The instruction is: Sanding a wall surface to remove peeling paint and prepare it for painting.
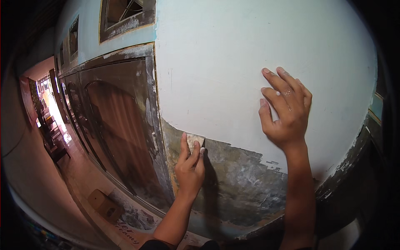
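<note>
White coating covers the upper part of the wall [215, 78]; its ragged lower edge borders a bare grey-brown patch [243, 168]. At that edge, near the door frame, my left hand [191, 165] holds a small flat scraper or putty blade [195, 141] against the wall, fingers spread over its face. Its handle, if any, is hidden. Higher up and to the right, my right hand [286, 109] rests on or just over the white surface with fingers apart. White residue dots its fingers, and it holds no tool.
A worn dark wooden door frame [153, 93] and a door with a curtained pane [118, 125] stand left of the wall. Below them, a brown plastic stool [104, 204] sits on the tiled floor beside a spotted sheet or mat [137, 215]. Chairs [59, 150] stand farther down the passage.
</note>
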A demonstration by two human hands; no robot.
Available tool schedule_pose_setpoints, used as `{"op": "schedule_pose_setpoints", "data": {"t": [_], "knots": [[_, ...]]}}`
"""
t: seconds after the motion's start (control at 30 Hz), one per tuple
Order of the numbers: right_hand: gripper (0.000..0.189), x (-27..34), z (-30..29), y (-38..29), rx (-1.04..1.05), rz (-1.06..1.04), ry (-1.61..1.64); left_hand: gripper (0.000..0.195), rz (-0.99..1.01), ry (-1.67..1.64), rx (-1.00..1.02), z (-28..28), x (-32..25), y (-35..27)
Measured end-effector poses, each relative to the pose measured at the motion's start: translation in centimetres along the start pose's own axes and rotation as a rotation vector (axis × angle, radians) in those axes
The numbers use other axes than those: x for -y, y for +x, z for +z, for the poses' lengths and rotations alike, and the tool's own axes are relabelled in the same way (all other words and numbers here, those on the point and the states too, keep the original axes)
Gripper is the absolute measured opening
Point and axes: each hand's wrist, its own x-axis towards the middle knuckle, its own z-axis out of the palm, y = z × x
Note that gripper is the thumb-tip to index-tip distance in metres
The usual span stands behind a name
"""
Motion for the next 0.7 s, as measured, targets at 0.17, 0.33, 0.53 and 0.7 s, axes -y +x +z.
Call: {"op": "schedule_pose_setpoints", "data": {"t": [0.17, 0.33, 0.53, 0.7], "knots": [[0.016, 0.24, 0.08, 0.19, -0.009, 0.008, 0.017, 0.035, -0.003, 0.011, -0.006, 0.0, -0.01, -0.32], [0.016, 0.08, -0.04, 0.1, -0.007, 0.005, 0.002, 0.035, -0.005, -0.034, -0.002, 0.09, -0.06, -0.55], [0.016, 0.1, 0.1, 0.06, -0.005, 0.008, -0.002, 0.034, -0.025, -0.029, -0.019, 0.27, -0.51, -0.39], [0.015, 0.14, 0.0, 0.18, -0.01, 0.014, 0.01, 0.034, -0.04, -0.04, -0.02, 0.54, -0.5, -0.61]]}}
